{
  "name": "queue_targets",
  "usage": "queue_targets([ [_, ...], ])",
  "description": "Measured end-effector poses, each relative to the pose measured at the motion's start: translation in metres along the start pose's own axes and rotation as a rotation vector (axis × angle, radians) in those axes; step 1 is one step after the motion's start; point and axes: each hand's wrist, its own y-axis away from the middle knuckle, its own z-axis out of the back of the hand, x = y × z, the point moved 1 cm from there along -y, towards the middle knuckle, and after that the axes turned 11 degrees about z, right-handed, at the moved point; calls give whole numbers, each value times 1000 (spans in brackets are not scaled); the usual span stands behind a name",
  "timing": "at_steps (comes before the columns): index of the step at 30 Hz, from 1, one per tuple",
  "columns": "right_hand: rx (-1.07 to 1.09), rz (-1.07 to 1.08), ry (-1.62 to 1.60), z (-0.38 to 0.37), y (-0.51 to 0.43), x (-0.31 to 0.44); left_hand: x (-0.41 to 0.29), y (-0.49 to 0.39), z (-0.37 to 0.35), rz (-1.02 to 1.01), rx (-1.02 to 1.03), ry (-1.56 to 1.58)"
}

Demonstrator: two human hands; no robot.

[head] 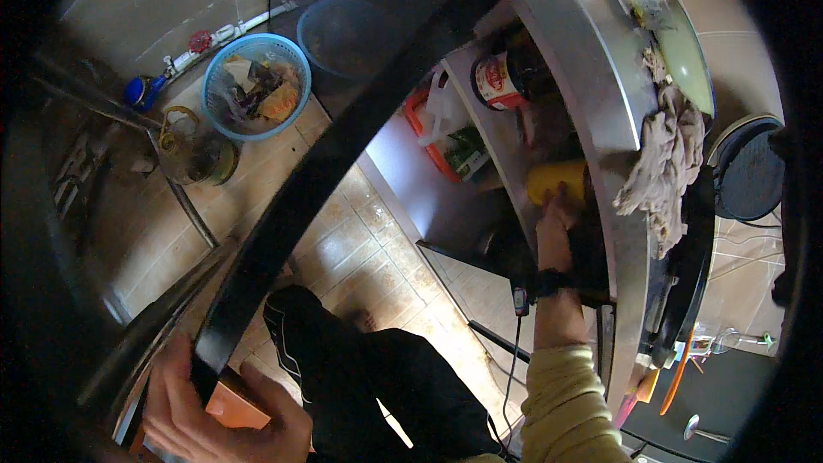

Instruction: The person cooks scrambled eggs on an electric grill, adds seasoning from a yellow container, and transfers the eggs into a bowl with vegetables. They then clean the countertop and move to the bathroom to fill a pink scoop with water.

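Observation:
My left hand point(222, 399) grips the near edge of a black-edged cabinet door point(308, 167), which stands swung out across my view. Beside that hand is an orange block-like thing point(236, 404), partly hidden by the fingers. Inside the cabinet, my right hand point(557, 211) reaches to a yellow cylindrical container point(558, 181). Its fingers touch the near side of the container; their grip is too dim to make out. A dark jar with a red and white label point(496, 80) stands farther in on the same shelf.
A shelf divider point(479, 116) separates an orange-red basket point(443, 157) with packages. A blue waste basket point(212, 99) and a glass jar point(193, 154) stand on the tiled floor point(360, 231). A cloth point(669, 161) hangs over the counter edge. A black cord point(514, 360) dangles near my right forearm.

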Motion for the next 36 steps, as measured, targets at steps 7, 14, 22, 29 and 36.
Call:
queue_targets([
  [7,34,137,172,-15,6,26,0,5,-2,-112,-123,-118],
  [14,136,526,439,-14,149,100,-21,29,26,-66,219,-81],
  [22,1148,516,109,82,308,240,-52,64,79,-6,837,461],
  [29,1082,431,-68,204,279,335,-83,76,60,225,1439,916],
  [36,993,63,-366,227,289,343,-115,78,36,613,1883,1203],
])
